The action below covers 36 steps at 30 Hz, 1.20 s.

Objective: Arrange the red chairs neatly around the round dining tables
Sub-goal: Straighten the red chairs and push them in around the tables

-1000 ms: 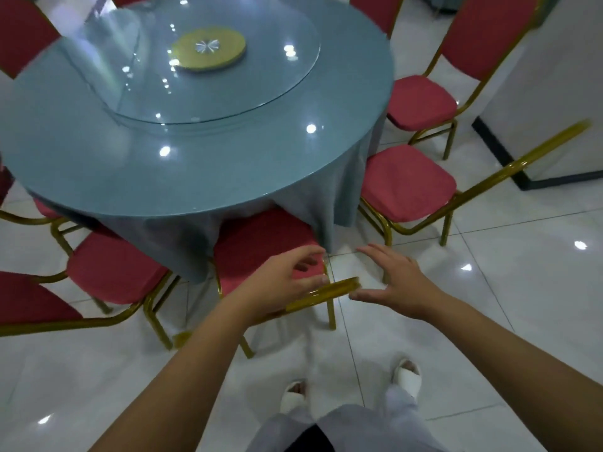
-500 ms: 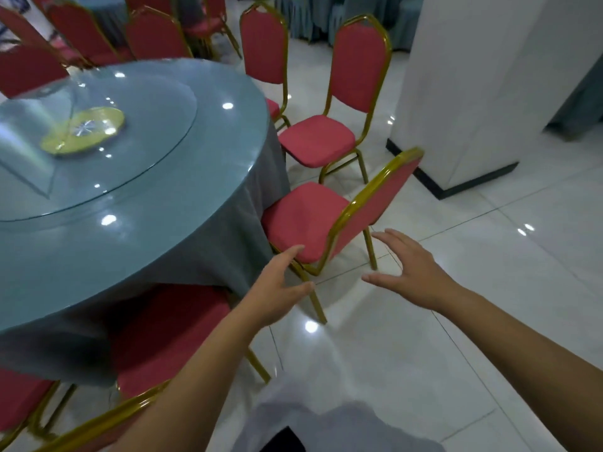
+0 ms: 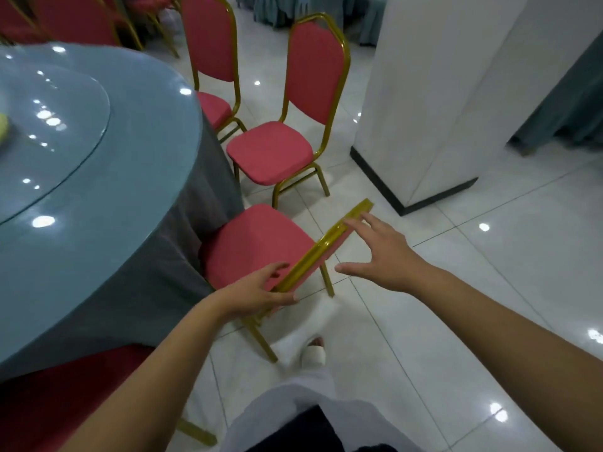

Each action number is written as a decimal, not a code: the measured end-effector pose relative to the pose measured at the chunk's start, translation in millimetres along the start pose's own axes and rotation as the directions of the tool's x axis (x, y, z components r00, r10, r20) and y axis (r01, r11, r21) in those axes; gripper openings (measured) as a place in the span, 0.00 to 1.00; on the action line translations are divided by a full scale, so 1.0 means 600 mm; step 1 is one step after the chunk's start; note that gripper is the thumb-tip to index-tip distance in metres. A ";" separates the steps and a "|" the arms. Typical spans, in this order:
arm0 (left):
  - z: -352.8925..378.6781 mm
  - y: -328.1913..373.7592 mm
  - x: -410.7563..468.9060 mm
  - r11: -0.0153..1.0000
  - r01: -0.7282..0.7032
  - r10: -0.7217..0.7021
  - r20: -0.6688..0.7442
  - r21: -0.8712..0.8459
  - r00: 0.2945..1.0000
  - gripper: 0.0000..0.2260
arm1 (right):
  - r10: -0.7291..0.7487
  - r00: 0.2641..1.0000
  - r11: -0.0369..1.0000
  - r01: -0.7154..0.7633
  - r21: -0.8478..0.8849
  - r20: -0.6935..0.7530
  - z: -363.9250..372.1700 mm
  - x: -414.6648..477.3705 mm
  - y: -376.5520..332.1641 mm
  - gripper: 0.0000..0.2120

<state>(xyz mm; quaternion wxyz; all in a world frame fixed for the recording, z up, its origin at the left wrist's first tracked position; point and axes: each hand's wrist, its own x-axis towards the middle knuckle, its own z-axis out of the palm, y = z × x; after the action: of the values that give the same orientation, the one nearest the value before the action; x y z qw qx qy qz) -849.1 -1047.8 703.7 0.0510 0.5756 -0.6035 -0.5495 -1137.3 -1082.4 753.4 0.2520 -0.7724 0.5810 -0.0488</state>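
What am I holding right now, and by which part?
The nearest chair, by the top of its backrest: the left hand clasps the gold frame. The right hand is open, fingertips just at the frame, not gripping.

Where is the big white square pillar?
Head view, upper right: the white square pillar stands right of the nearest upright red gold-framed chair.
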 end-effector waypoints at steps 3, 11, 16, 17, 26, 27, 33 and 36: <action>-0.028 0.005 0.059 0.992 0.031 -0.017 0.114 -0.121 0.993 0.44 | 0.000 0.995 0.993 0.012 -0.115 0.100 -0.041 0.065 0.042 0.44; -0.079 0.035 0.092 0.987 0.158 -0.147 0.228 -0.031 0.962 0.40 | -0.101 0.904 0.971 0.180 -0.155 0.416 -0.072 0.213 0.103 0.37; -0.037 0.031 0.057 0.926 0.366 -0.337 0.236 -0.091 0.911 0.36 | -0.177 0.730 0.873 0.426 -0.237 0.661 -0.053 0.297 0.092 0.16; -0.016 0.030 0.047 0.907 0.393 -0.364 0.192 -0.151 0.912 0.36 | -0.184 0.686 0.848 0.472 -0.239 0.704 -0.050 0.311 0.087 0.14; 0.187 0.117 0.038 0.774 0.423 -0.633 -0.548 -0.472 0.546 0.15 | -0.384 0.402 0.698 0.716 -0.023 0.831 -0.061 0.352 0.131 0.03; 0.212 0.131 0.041 0.756 0.423 -0.654 -0.545 -0.499 0.525 0.14 | -0.398 0.376 0.677 0.736 -0.008 0.837 -0.067 0.355 0.140 0.02; 0.379 0.226 0.099 0.759 0.211 -0.649 -0.741 -0.615 0.175 0.19 | -0.583 0.447 0.587 0.809 -0.029 0.678 -0.088 0.337 0.223 0.16; 0.435 0.251 0.146 0.784 0.223 -0.589 -0.808 -0.579 -0.028 0.27 | -0.637 0.579 0.666 0.746 -0.015 0.508 -0.086 0.287 0.292 0.37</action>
<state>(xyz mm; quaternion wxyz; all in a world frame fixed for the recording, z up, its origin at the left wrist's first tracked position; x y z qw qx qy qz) -1155.7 -995.8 660.2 0.3462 0.9237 -0.1309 -0.0993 -1254.2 -1293.1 682.6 0.2524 -0.9491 0.1546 0.1081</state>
